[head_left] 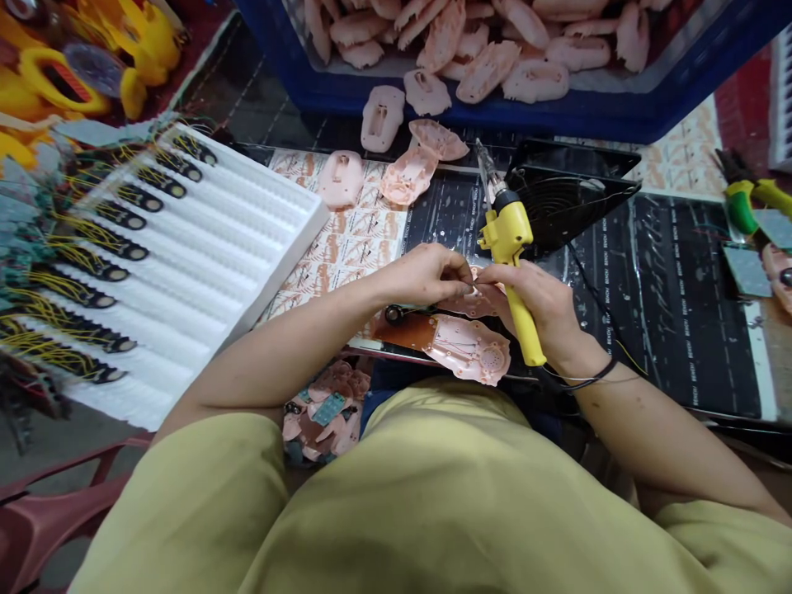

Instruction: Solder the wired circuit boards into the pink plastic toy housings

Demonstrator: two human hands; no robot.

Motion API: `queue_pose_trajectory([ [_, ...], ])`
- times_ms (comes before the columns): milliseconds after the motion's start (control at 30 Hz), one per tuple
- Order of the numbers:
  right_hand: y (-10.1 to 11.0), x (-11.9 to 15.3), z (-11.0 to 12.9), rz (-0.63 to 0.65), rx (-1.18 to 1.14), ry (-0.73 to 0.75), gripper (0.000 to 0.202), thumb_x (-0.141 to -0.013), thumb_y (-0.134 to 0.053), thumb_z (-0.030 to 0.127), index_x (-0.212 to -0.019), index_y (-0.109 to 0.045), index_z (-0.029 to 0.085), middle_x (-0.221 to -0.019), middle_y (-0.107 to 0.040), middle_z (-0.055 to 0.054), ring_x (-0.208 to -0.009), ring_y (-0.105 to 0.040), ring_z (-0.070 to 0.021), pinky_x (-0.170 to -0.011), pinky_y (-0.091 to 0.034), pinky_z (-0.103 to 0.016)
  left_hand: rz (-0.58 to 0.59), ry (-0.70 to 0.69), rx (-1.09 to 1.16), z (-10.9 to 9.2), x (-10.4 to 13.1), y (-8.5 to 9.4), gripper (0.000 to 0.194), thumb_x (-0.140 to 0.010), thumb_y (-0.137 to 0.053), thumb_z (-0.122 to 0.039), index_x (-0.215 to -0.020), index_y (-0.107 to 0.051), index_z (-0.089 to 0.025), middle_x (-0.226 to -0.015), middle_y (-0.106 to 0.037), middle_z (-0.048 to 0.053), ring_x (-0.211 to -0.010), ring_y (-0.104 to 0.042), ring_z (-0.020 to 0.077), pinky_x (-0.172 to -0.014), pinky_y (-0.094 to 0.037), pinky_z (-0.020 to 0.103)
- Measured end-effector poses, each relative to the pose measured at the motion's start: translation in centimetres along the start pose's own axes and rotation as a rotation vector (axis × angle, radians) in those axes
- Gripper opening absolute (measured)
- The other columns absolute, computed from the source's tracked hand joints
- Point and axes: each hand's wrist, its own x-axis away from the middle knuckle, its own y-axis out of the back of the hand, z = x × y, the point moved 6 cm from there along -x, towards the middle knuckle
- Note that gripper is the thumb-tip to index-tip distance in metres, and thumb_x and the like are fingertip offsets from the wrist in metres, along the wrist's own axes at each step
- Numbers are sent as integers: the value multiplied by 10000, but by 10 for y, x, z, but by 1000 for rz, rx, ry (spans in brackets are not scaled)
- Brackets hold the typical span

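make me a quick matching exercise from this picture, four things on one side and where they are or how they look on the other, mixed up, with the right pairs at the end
Things
1. yellow tool
2. ribbed tray
3. bin
4. pliers

Descriptions
A. near the right edge of the picture, with green and yellow on the handles
B. white, carrying a row of parts with yellow wires
C. held in the right hand
D. blue, at the top of the picture, heaped with pink shells

Pairs: 1-C, 2-B, 3-D, 4-A
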Motion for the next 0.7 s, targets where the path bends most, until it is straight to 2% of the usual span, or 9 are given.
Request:
queue_pose_trajectory([
  [67, 1, 0, 0, -22, 20, 16, 177, -967, -602, 163, -1125, -618, 240, -887, -716, 4, -729, -640, -123, -686, -533, -239, 63, 1, 75, 2, 3, 2, 226, -895, -580, -197, -982, -769, -109, -800, -759, 28, -720, -672, 123, -694, -507, 206],
  [133, 2, 0, 0, -38, 34, 25, 197, -951, -611, 130, -1118, -610, 235, -897, -723, 4, -723, -639, -122, -691, -539, -241, 127, -14, 153, 3, 7, 6, 309, -934, -520, -210, -1101, -764, -120, -935, -787, 55, -811, -708, 136, -761, -538, 219],
  [267, 2, 0, -1, -41, 32, 21, 206, -945, -621, 131, -1118, -603, 241, -894, -723, 6, -723, -647, -127, -682, -545, -246, 176, -119, 98, -5, 17, 12, 424, -868, -581, -164, -1268, -722, -186, -1211, -759, 49, -1051, -716, 162, -908, -536, 223],
  [333, 2, 1, -2, -36, 40, 16, 199, -939, -629, 130, -1103, -605, 239, -886, -720, 7, -727, -653, -129, -681, -545, -249, 130, -156, -2, -10, 19, 10, 440, -838, -651, -185, -1272, -724, -190, -1196, -765, 55, -1048, -724, 181, -914, -537, 240],
  [400, 1, 2, -3, -27, 45, 11, 203, -930, -639, 120, -1095, -608, 234, -875, -716, 8, -731, -656, -131, -683, -544, -249, 41, -166, -98, -13, 19, 7, 372, -845, -686, -219, -1207, -758, -174, -1118, -786, 68, -985, -741, 193, -901, -540, 262],
  [533, 1, 4, -3, -25, 32, 1, 194, -936, -640, 139, -1101, -613, 237, -878, -715, 7, -734, -661, -129, -688, -551, -247, -125, -121, -168, -9, 14, 3, 226, -915, -629, -217, -1043, -813, -185, -1007, -806, 57, -919, -755, 186, -867, -538, 269],
  [700, 1, 3, -2, -53, 21, 12, 181, -940, -643, 146, -1098, -618, 231, -893, -730, -3, -726, -666, -120, -673, -552, -233, -116, -56, -72, -4, 10, 1, 195, -900, -652, -204, -999, -817, -181, -927, -810, 27, -848, -748, 163, -832, -535, 248],
])
